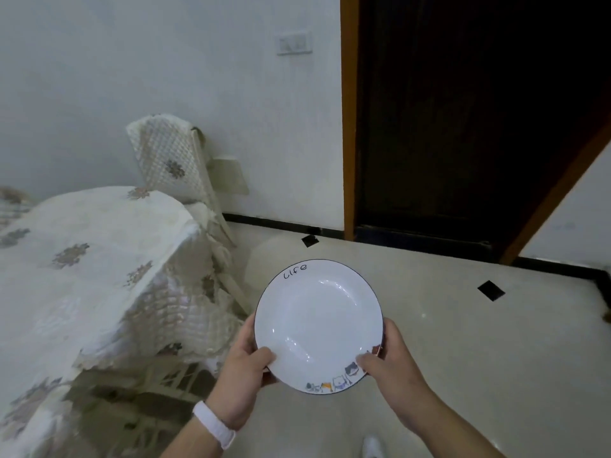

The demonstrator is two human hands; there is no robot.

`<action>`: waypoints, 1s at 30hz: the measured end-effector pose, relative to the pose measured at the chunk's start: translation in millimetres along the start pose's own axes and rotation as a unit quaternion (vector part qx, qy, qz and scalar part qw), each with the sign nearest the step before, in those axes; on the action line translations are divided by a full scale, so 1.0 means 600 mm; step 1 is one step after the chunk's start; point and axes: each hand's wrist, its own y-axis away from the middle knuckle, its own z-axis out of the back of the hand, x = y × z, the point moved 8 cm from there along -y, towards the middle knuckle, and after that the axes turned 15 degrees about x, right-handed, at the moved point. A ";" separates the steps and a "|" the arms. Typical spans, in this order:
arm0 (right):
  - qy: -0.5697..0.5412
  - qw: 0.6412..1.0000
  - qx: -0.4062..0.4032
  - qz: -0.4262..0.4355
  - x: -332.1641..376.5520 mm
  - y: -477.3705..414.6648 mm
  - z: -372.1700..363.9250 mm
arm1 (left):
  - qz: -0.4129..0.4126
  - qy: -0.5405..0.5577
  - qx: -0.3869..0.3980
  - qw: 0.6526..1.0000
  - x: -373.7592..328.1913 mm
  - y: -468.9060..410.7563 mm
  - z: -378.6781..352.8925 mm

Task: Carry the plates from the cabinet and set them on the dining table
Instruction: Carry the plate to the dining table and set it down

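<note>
A white plate [319,325] with a thin dark rim, the word "Life" at its far edge and small cartoon cats along its near edge is held level above the floor. My left hand [243,375] grips its left near edge, thumb on top. My right hand [390,368] grips its right near edge, thumb on the rim by the cats. The dining table [86,259], covered with a white embroidered cloth, stands to the left of the plate. The cabinet is not in view.
A chair [175,166] with a matching quilted cover stands at the table's far end against the white wall. A dark open doorway [463,127] with a wooden frame lies ahead on the right. The pale tiled floor [479,342] stretches below the plate.
</note>
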 end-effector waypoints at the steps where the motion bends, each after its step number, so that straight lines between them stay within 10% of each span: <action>1: 0.003 1.000 0.014 0.003 0.016 -0.023 0.016 | -0.008 0.004 -0.010 1.000 -0.011 -0.019 -0.005; 30: 0.131 0.988 0.081 -0.029 0.188 -0.603 0.121 | -0.075 0.104 -0.086 0.988 -0.150 -0.514 0.195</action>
